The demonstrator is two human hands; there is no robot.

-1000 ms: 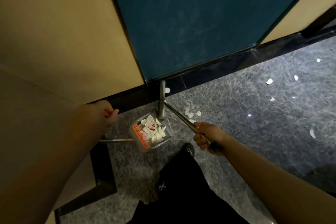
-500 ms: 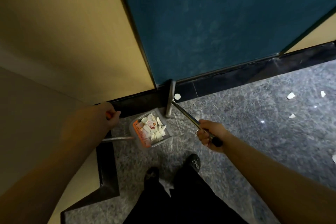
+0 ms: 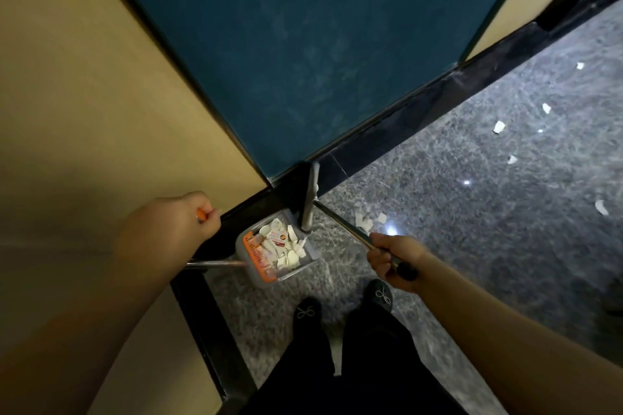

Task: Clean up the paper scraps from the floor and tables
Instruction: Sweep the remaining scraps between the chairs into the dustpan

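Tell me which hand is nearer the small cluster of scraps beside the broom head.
Right. The right hand grips the broom handle just below the scrap cluster; the left hand holds the dustpan handle far across.

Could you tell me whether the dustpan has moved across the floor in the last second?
No: the dustpan stays beside the black baseboard, below the teal panel corner; only the camera view shifted.

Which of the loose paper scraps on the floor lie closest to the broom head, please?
The small cluster of scraps just right of the broom head; the other scraps lie scattered far off to the right.
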